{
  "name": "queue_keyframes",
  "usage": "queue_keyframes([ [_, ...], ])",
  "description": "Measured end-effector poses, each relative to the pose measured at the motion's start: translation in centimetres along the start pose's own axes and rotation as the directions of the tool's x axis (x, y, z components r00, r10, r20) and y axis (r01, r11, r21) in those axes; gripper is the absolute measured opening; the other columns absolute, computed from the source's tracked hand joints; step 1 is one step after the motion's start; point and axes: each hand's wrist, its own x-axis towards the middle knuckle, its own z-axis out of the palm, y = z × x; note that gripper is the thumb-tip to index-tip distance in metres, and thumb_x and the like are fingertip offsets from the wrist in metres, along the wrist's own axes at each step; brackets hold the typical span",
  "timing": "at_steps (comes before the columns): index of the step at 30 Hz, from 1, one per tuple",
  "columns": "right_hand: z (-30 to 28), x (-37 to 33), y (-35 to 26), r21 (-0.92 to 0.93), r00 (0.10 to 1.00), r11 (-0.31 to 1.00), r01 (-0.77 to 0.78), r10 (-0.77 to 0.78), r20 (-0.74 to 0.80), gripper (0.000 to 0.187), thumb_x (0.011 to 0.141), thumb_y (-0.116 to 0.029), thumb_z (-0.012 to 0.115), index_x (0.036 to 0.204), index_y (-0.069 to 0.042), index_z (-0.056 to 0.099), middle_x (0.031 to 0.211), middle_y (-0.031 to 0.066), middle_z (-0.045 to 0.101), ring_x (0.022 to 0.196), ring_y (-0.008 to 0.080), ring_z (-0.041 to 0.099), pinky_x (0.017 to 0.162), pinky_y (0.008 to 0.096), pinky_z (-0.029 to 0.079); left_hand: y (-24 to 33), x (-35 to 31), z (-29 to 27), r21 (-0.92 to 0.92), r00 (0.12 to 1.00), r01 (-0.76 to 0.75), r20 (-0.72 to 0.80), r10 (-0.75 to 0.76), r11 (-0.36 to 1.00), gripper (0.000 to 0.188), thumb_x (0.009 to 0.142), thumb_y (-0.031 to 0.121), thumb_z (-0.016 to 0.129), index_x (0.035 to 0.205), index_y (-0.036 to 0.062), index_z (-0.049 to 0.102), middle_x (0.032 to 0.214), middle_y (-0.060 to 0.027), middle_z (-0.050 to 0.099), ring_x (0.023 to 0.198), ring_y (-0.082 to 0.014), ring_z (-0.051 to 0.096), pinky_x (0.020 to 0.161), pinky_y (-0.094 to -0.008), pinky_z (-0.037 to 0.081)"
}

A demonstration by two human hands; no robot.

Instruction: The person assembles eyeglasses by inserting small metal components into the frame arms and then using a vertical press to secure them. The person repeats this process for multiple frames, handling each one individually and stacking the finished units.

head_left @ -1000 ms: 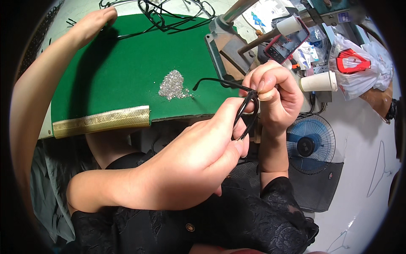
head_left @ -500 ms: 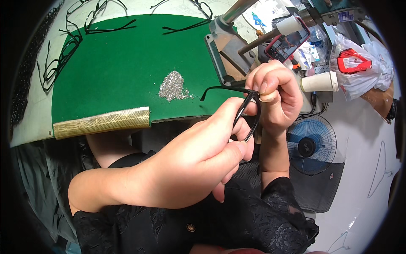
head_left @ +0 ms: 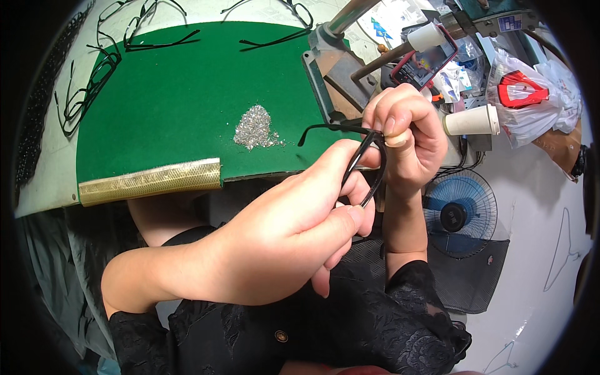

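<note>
Both my hands are raised beyond the mat's near right edge, around a black eyeglass frame. My left hand is closed around the rim, thumb and fingers on its lower part. Thumb and fingertips of my right hand pinch the corner where a temple arm meets the front. That temple arm sticks out leftward over the green mat. Whether a tiny part sits between the right fingertips is too small to tell. To the left of the hands, a heap of tiny silvery metal pieces lies on the mat.
Several black eyeglass frames lie along the mat's far and left edges. A gold mesh-patterned strip covers part of the near edge. Behind my right hand are a metal stand, a phone and a paper cup. A fan stands below.
The temple arm's free end has shifted slightly up and to the right. Both hands keep their hold, with the right fingertips adjusting a little at the frame's corner.
</note>
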Motion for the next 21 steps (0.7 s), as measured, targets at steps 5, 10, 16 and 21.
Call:
queue_keyframes([
  [5,-0.02,0.02,-0.21,0.016,1.0,1.0,-0.017,0.017,-0.005,0.026,0.094,-0.024,0.059,0.083,0.0,0.055,0.079,0.0089,0.057,0.07,0.0155,0.055,0.064,0.0263,0.046,-0.27,0.01,-0.02,0.059,0.999,-0.036,-0.001,0.036,0.998,0.048,0.096,0.006,0.042,0.14,-0.0002,0.023,0.095,-0.0107,0.049,0.065,-0.0109,0.052,0.047,-0.0221,0.049],
  [10,-0.29,-0.01,0.04,-0.012,0.999,0.999,0.034,-0.034,-0.002,0.027,0.094,-0.024,0.06,0.082,-0.001,0.055,0.077,0.0085,0.057,0.07,0.0162,0.055,0.064,0.0269,0.046,0.16,0.22,0.05,-0.095,1.0,-0.014,0.002,0.014,0.995,0.047,0.096,0.006,0.043,0.138,-0.0003,0.024,0.094,-0.011,0.049,0.065,-0.0109,0.052,0.047,-0.0219,0.049],
  [16,-0.36,0.17,0.16,-0.051,0.997,0.996,0.073,-0.072,0.013,0.019,0.088,-0.015,0.065,0.081,0.0,0.058,0.075,0.0085,0.059,0.069,0.0176,0.057,0.063,0.0284,0.048,-0.05,0.27,-0.11,-0.054,1.0,-0.003,-0.012,0.002,0.999,0.047,0.095,0.003,0.041,0.138,0.0005,0.024,0.094,-0.0109,0.05,0.065,-0.0102,0.052,0.047,-0.0211,0.049],
  [21,-0.92,0.2,0.06,0.0,0.999,1.0,0.027,-0.027,0.03,0.016,0.084,-0.011,0.069,0.08,0.002,0.06,0.075,0.0112,0.062,0.069,0.0189,0.06,0.065,0.0289,0.05,0.16,0.32,-0.16,-0.011,1.0,0.02,-0.002,-0.02,1.0,0.046,0.095,0.0,0.039,0.138,0.001,0.024,0.094,-0.0108,0.049,0.065,-0.0096,0.051,0.047,-0.0211,0.049],
])
